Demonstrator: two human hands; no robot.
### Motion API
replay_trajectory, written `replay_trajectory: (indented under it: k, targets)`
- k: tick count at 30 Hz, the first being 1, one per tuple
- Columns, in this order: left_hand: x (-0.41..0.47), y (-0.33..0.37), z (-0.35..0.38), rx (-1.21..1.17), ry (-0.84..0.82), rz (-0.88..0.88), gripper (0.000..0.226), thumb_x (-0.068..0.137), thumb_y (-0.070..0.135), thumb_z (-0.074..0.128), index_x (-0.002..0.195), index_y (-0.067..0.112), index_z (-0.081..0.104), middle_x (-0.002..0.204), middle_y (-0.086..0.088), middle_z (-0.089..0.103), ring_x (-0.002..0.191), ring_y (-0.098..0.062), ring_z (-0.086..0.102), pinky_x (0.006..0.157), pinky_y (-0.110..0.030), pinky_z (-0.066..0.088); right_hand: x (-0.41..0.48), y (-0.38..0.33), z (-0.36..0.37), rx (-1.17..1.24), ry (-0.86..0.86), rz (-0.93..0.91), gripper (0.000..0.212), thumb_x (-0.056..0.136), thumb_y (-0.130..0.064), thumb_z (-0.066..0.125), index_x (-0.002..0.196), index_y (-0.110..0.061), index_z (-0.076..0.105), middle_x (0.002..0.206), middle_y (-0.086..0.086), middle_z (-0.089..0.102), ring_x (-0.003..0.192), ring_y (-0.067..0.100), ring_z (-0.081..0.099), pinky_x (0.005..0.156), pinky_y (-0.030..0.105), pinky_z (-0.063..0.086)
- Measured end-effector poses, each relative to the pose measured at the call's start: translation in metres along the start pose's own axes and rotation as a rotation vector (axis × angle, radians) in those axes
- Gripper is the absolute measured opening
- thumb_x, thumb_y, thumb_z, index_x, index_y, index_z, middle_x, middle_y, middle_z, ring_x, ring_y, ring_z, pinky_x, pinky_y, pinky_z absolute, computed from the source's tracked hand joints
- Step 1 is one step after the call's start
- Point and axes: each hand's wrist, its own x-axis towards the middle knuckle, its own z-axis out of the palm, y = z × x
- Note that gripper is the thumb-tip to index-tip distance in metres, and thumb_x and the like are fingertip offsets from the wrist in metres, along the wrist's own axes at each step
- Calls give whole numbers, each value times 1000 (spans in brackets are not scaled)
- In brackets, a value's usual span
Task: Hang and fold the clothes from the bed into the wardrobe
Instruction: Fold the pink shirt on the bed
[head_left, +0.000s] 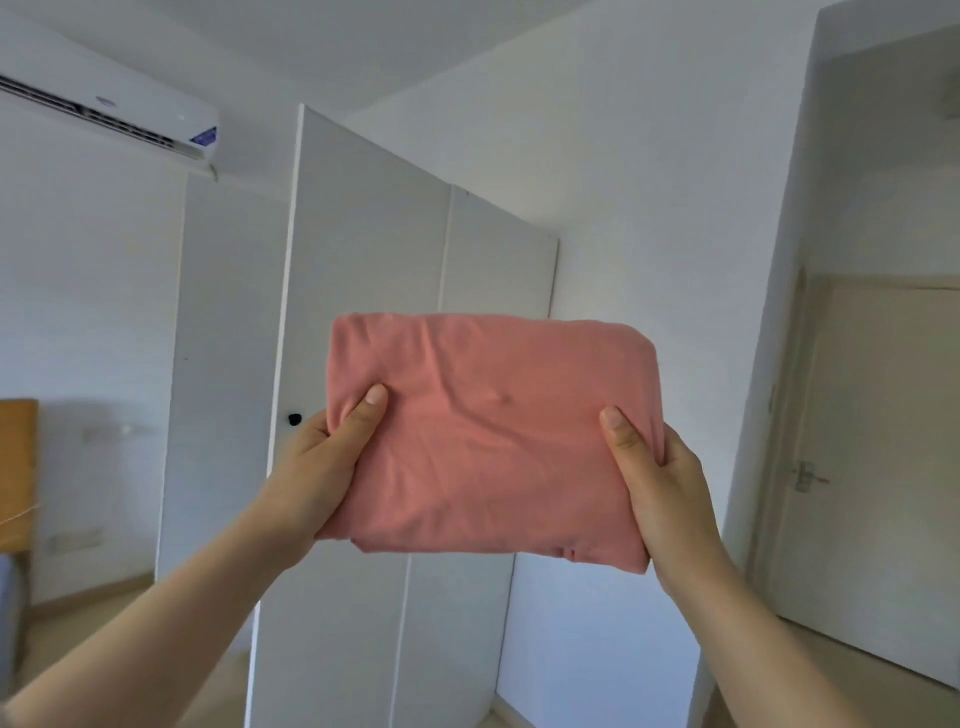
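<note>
A folded pink garment (493, 436) is held up in front of me as a flat rectangular bundle. My left hand (322, 462) grips its left edge, thumb on top and fingers underneath. My right hand (660, 483) grips its right edge in the same way. Behind the bundle stands the white wardrobe (363, 260), with one door (234, 364) on the left swung open towards me. The wardrobe's inside is hidden from this angle.
A white air conditioner (109, 104) hangs high on the left wall. A wooden headboard (18, 467) shows at the far left edge. At the right, a cream room door (857, 467) with a metal handle (808, 475) stands beyond a white wall corner.
</note>
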Motion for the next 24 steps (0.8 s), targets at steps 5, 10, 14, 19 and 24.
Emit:
replay_trajectory:
  k: [5, 10, 14, 19, 24]
  targets:
    - [45, -15, -23, 4, 70, 44, 55, 61, 66, 64, 90, 20, 73, 88, 4, 77, 78, -12, 73, 55, -18, 54, 43, 34, 49, 54, -48, -26, 47, 65, -71, 64, 92, -33, 67, 88, -23, 72, 79, -4, 68, 69, 20, 49]
    - [98, -25, -57, 53, 121, 76, 44, 62, 70, 63, 79, 31, 76, 88, 7, 76, 79, -11, 73, 65, -27, 53, 89, 58, 106, 92, -94, -47, 47, 66, -70, 64, 95, -34, 66, 90, -26, 70, 80, -7, 66, 69, 19, 47]
    - [140, -36, -82, 71, 186, 66, 61, 56, 77, 68, 88, 26, 74, 91, 6, 76, 82, -13, 73, 72, -33, 52, 122, 77, 149, 118, -115, -81, 47, 64, -71, 66, 92, -33, 66, 89, -23, 71, 78, -5, 67, 61, 10, 48]
    - [177, -54, -109, 96, 243, 59, 66, 54, 77, 68, 95, 24, 72, 94, 4, 76, 85, -15, 74, 74, -33, 53, 155, 109, 198, 165, -163, -94, 41, 68, -66, 66, 87, -30, 66, 84, -23, 71, 76, -4, 67, 57, 7, 47]
    - [211, -70, -127, 136, 338, 86, 58, 61, 68, 65, 95, 21, 71, 89, 3, 77, 81, -15, 74, 70, -32, 53, 192, 143, 247, 215, -232, -114, 41, 68, -66, 65, 88, -30, 66, 86, -21, 71, 76, -4, 66, 61, 9, 48]
